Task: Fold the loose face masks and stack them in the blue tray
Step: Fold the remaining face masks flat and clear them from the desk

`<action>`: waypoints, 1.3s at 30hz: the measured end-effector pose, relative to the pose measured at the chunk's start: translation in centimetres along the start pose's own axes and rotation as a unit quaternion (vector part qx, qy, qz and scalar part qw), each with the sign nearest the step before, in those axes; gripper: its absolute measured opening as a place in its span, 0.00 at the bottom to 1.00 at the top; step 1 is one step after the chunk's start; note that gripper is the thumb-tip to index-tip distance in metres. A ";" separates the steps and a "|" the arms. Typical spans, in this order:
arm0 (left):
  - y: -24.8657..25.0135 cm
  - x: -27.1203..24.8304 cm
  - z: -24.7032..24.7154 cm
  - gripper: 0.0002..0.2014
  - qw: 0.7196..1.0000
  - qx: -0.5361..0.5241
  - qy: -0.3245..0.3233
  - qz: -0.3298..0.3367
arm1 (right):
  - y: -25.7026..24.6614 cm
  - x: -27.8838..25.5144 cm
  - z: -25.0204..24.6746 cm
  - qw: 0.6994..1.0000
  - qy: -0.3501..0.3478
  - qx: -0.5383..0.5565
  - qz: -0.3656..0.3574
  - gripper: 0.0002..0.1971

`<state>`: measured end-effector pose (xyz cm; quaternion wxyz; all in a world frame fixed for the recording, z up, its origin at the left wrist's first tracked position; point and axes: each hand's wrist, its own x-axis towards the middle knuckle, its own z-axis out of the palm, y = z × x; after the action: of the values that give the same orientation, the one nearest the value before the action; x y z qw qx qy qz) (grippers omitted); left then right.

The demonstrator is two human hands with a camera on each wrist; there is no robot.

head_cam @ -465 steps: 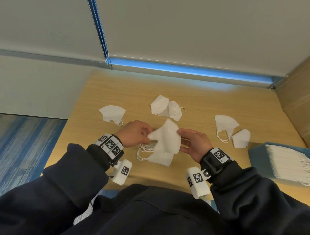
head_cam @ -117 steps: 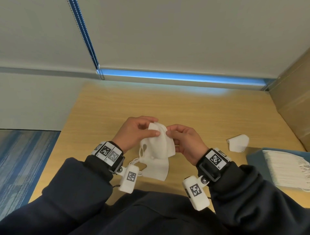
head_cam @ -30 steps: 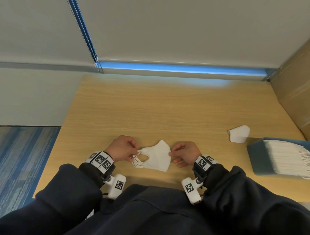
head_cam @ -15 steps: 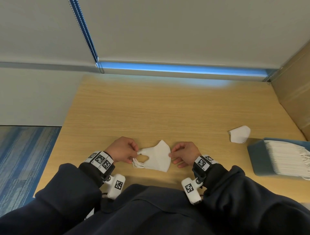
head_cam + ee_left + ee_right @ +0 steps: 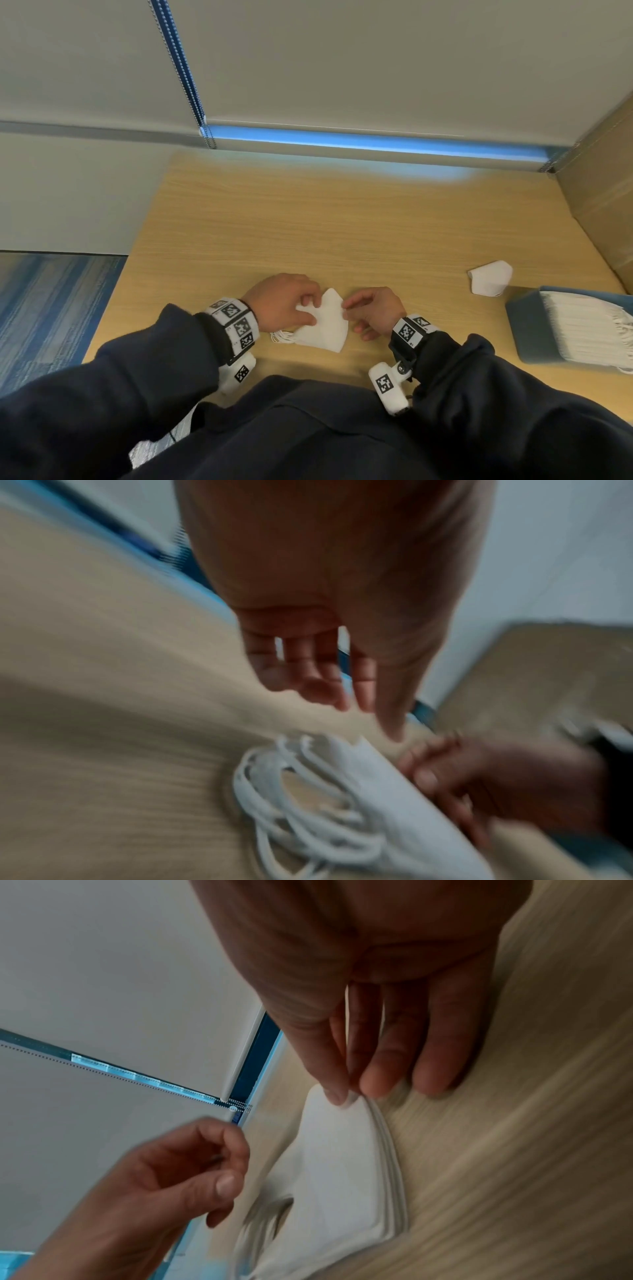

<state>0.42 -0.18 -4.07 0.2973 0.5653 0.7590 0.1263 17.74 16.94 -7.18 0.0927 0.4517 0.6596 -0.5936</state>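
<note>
We see a small stack of folded white fabric face masks (image 5: 323, 325) lying on the pale wooden table (image 5: 342, 233), well left of the blue tray (image 5: 524, 329). Our right hand (image 5: 375, 313) pinches its corner; our left hand (image 5: 279, 305) hangs relaxed above it, gripping nothing. That one-corner pinch could let the stack fan apart. The wrist views are blurred and the tray is cut off.

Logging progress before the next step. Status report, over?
Right hand pinches folded mask pile; left hand hovers, empty. One mask loose beside blue tray. Path unobstructed.
</note>
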 end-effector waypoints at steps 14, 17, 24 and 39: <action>1.2 3.7 1.5 0.22 0.974 0.154 -0.129 0.105 | 2.5 3.6 -17.3 0.884 0.413 -0.200 0.086 0.18; 0.5 4.4 0.8 0.23 0.981 0.145 -0.104 0.079 | 3.6 3.4 -17.9 0.891 0.349 -0.266 0.118 0.23; -0.6 6.3 -0.8 0.23 0.988 0.121 -0.091 0.034 | 0.1 1.8 -13.2 0.920 0.246 -0.301 -0.049 0.14; 3.6 2.0 -4.7 0.11 0.948 -0.309 0.074 -0.004 | -10.2 -4.1 -5.8 0.983 -0.103 0.002 -0.151 0.07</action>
<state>0.12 3.51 0.91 0.4006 0.4318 0.7048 0.3953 15.26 21.19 4.28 0.0682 0.2834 0.7060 -0.6455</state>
